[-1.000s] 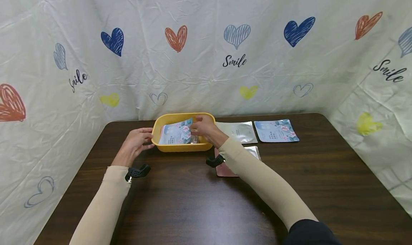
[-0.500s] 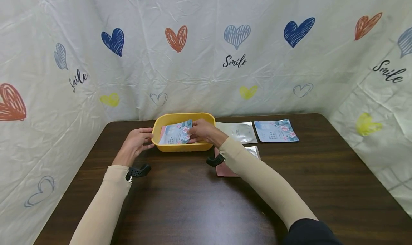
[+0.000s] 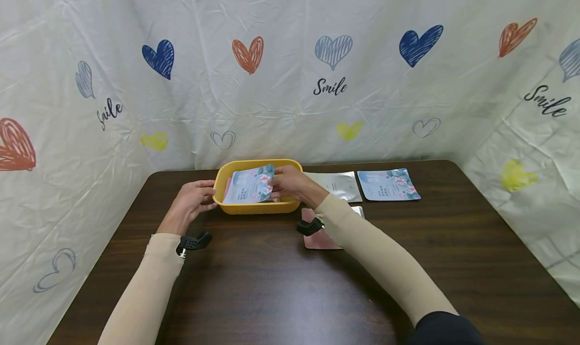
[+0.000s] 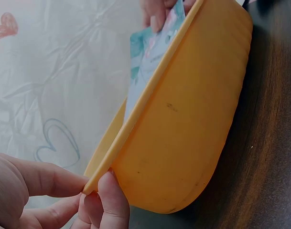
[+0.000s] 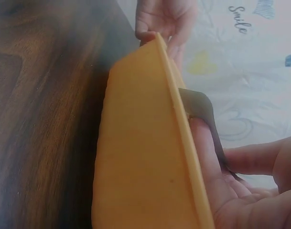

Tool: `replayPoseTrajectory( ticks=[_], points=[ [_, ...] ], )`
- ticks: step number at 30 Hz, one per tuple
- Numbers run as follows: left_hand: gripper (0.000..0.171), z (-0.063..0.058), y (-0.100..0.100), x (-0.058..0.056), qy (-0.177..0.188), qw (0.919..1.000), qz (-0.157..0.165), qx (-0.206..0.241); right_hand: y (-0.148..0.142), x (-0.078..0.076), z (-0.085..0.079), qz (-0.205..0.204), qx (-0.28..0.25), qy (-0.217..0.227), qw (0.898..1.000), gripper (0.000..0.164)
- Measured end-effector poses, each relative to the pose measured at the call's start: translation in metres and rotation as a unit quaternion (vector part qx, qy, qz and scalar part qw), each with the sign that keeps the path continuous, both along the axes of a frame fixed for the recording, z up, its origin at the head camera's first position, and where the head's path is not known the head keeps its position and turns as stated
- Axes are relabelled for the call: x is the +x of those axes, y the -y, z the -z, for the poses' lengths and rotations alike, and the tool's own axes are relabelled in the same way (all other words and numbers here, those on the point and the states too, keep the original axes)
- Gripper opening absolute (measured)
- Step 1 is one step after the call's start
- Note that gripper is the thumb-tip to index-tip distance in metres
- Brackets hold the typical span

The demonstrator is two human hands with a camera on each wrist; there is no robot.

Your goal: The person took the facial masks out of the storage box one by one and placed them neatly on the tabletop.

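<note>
A heart-printed cloth (image 3: 281, 103) hangs behind a dark table (image 3: 263, 274). Near the table's far edge, the left hand (image 3: 190, 199) pinches a yellow tub's (image 3: 263, 209) left rim; the right hand (image 3: 291, 182) pinches a flowered packet (image 3: 248, 186), tilted inside the tub. A silver packet (image 3: 344, 186) lies just right.

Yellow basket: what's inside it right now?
A blue floral packet, pinched by the right hand, with a pink item showing at its left. The packet and hand cover whatever lies beneath.
</note>
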State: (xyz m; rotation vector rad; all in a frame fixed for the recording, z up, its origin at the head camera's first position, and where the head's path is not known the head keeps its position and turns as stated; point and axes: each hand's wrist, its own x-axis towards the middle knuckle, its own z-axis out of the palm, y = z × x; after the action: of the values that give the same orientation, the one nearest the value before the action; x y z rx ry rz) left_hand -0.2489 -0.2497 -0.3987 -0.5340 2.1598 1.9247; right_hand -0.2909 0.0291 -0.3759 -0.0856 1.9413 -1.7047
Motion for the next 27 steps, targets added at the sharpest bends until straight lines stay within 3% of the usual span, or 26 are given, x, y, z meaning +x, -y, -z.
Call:
replayPoseTrajectory(
  ticks=[27],
  points=[
    [0.045, -0.001, 0.002, 0.003, -0.009, 0.9999, 0.011, 0.004, -0.051, 0.016, -0.016, 0.012, -0.085, 0.002, 0.996, 0.046]
  ],
)
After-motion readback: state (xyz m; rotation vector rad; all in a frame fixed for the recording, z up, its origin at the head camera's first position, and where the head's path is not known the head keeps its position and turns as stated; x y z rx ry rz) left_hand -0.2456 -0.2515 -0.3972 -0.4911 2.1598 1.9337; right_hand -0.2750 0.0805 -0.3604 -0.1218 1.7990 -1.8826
